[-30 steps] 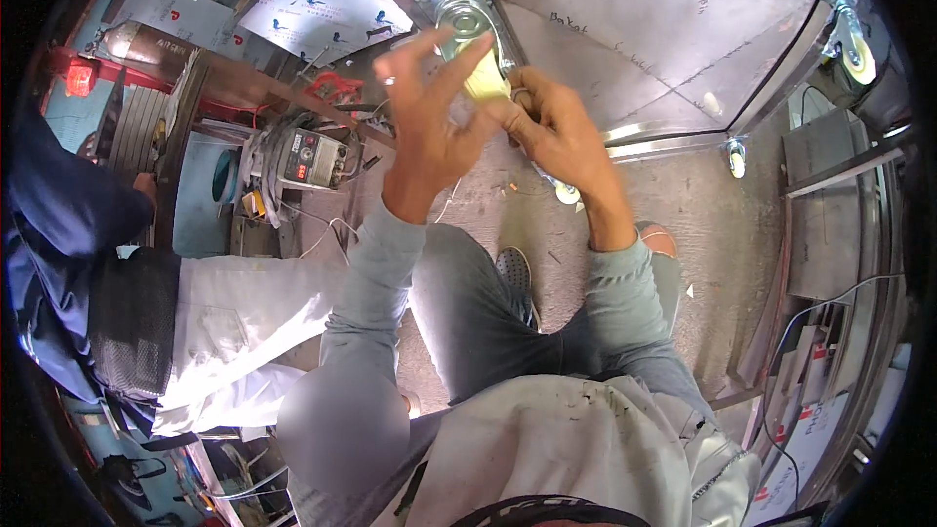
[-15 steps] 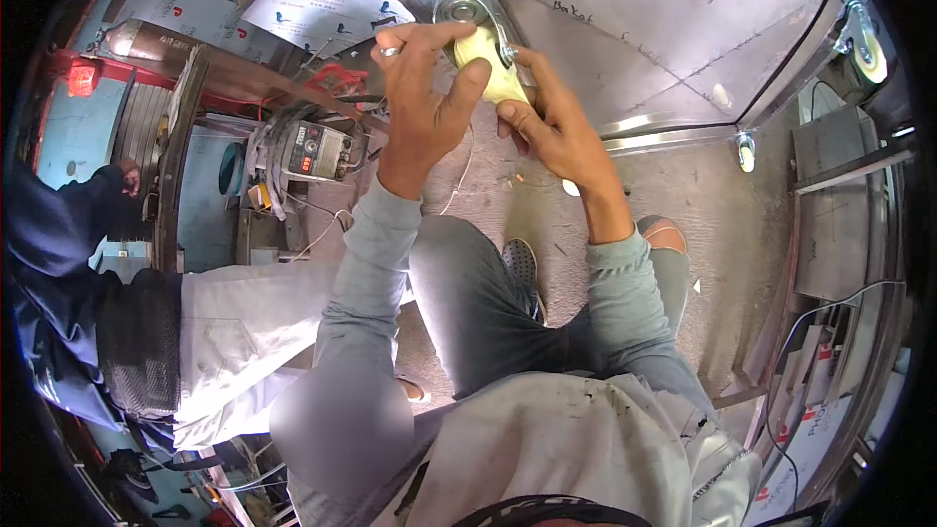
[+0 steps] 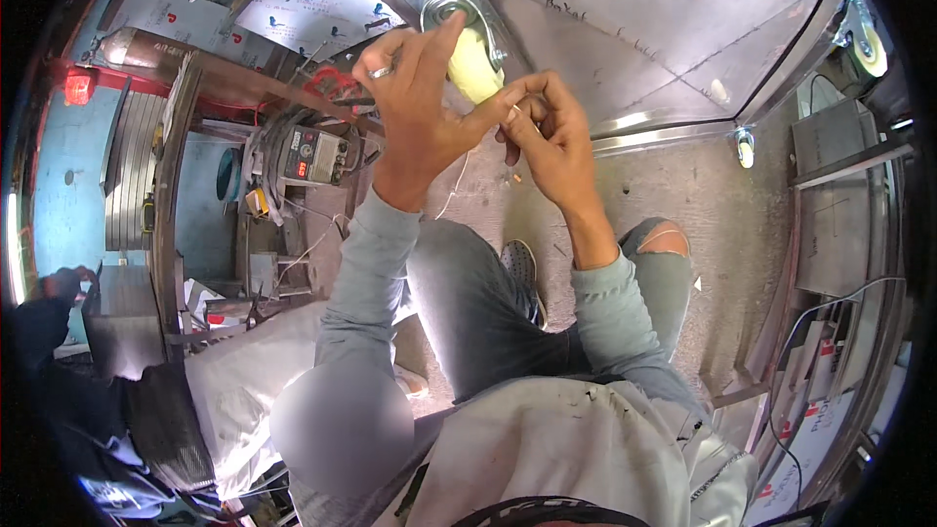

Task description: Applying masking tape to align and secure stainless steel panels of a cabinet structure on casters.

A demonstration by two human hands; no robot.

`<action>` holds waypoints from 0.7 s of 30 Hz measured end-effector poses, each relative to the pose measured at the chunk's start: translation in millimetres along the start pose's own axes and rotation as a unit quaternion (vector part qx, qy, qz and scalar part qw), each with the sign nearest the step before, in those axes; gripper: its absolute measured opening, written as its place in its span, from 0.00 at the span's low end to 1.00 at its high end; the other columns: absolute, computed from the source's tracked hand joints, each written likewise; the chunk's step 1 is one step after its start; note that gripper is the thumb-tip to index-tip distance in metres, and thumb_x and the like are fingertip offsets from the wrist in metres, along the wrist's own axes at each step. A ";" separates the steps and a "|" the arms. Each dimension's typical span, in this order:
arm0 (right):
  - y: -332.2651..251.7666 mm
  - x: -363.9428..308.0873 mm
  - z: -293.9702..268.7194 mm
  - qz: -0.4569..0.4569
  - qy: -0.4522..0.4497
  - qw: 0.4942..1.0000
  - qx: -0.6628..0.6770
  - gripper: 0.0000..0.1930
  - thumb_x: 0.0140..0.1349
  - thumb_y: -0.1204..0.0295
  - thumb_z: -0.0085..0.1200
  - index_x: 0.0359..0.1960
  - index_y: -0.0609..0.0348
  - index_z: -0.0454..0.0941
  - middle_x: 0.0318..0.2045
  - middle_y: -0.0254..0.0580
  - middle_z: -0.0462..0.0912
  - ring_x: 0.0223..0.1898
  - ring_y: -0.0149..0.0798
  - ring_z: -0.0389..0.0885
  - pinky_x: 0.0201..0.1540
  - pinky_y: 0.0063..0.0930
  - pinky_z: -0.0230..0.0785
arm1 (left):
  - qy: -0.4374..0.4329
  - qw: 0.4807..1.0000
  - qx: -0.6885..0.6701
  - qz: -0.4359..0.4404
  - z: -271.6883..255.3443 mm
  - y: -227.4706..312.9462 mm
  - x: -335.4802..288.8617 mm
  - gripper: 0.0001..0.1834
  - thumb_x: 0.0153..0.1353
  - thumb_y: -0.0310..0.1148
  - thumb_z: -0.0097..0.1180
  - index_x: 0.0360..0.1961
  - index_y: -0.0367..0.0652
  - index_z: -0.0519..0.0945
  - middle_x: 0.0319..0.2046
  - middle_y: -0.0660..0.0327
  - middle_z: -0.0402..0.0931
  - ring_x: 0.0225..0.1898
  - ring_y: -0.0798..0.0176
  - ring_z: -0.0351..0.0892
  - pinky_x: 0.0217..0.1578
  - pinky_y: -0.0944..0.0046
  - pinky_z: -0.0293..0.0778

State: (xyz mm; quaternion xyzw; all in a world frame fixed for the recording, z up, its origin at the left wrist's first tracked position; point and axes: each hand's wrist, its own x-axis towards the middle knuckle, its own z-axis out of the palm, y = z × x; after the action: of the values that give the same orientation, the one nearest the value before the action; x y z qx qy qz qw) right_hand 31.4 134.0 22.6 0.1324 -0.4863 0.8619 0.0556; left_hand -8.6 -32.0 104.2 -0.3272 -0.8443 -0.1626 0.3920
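Observation:
A swivel caster with a pale yellow wheel (image 3: 475,66) is fixed at the corner of a large stainless-steel cabinet (image 3: 634,49). My left hand (image 3: 418,112) lies against its left side, fingers spread, index finger up by the metal bracket and thumb stretched along the wheel's lower end. A ring is on one of its fingers. Close by, my right hand (image 3: 549,137) is closed in a pinch at the wheel's lower end, its fingertips meeting the left thumb. Whatever is pinched there is too small to make out.
More casters stand at the cabinet's other corners, one at far right (image 3: 866,44) and one lower (image 3: 746,148). A welding machine (image 3: 314,156) with cables sits left, below a long gas cylinder (image 3: 146,49). Another person's pale trousers (image 3: 254,371) show at lower left. Metal sheets lean at right.
My right hand has slid down off the wheel's side and pinches at its lower end. My left thumb has stretched toward it. The person at left has leaned lower.

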 end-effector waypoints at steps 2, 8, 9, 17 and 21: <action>-12.7 -4.7 1.7 0.003 0.002 1.000 -0.010 0.08 0.77 0.73 0.60 0.51 0.63 0.78 0.28 0.35 0.84 0.26 0.26 0.80 0.29 0.22 0.72 | -0.007 1.000 -0.007 -0.002 -5.4 3.4 2.8 0.46 0.51 0.57 0.81 0.66 0.40 0.82 0.50 0.59 0.84 0.56 0.51 0.76 0.64 0.46 0.56; -43.8 -17.1 -8.5 0.022 -0.015 0.999 -0.031 0.05 0.77 0.75 0.59 0.48 0.62 0.78 0.31 0.36 0.85 0.29 0.27 0.83 0.28 0.22 0.75 | -0.042 0.999 0.014 0.018 -15.9 22.4 16.1 0.47 0.57 0.76 0.67 0.60 0.44 0.81 0.51 0.61 0.82 0.54 0.51 0.70 0.62 0.40 0.52; -51.9 -19.1 -5.9 0.039 -0.031 0.999 0.002 0.05 0.77 0.75 0.59 0.48 0.62 0.78 0.30 0.36 0.85 0.28 0.26 0.83 0.27 0.22 0.74 | -0.027 0.999 0.020 0.028 -24.2 26.4 20.1 0.47 0.57 0.76 0.67 0.60 0.44 0.81 0.51 0.61 0.82 0.54 0.51 0.70 0.62 0.40 0.52; -36.7 -19.1 1.8 0.134 -0.005 0.976 0.169 0.02 0.77 0.76 0.55 0.46 0.58 0.80 0.28 0.38 0.84 0.24 0.27 0.82 0.22 0.22 0.73 | -0.041 0.998 0.044 0.031 -31.6 43.3 32.0 0.39 0.62 0.65 0.69 0.59 0.43 0.79 0.48 0.59 0.80 0.50 0.51 0.69 0.59 0.43 0.54; 50.1 -16.8 -61.5 0.211 0.103 0.903 0.360 0.03 0.78 0.72 0.53 0.43 0.56 0.77 0.28 0.37 0.83 0.20 0.28 0.77 0.23 0.23 0.70 | -0.050 0.997 0.044 0.047 -18.1 39.4 29.4 0.40 0.62 0.69 0.65 0.58 0.42 0.79 0.44 0.58 0.80 0.49 0.49 0.68 0.58 0.43 0.54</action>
State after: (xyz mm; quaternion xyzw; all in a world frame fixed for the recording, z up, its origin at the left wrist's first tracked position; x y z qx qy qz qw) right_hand 25.5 160.9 -53.6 -0.0522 -0.1511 0.9787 -0.1291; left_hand 14.2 -0.3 139.0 -0.3572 -0.8525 -0.0904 0.3708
